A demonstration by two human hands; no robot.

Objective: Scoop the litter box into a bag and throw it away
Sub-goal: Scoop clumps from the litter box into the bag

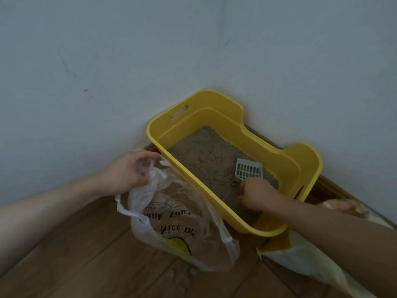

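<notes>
Both bare forearms reach in from the bottom corners. Clenched around its bunched rim, the left hand point(131, 168) holds a thin, translucent printed plastic bag point(178, 229) open just beside the yellow plastic litter box point(287, 162), which sits in the wall corner on brown wood flooring point(71, 254). Inside the box, the right hand point(254, 195) is fisted on the handle of a pale grey slotted plastic scoop point(248, 169), its blade resting on the grey-brown granular litter point(204, 155). Limp and probably slippery, the bag is best kept pinched at the rim; loaded litter will likely weigh it down. A white sack point(300, 261) lies by the box's near corner, and scattered pellets point(182, 276) dot the floor below the bag.
</notes>
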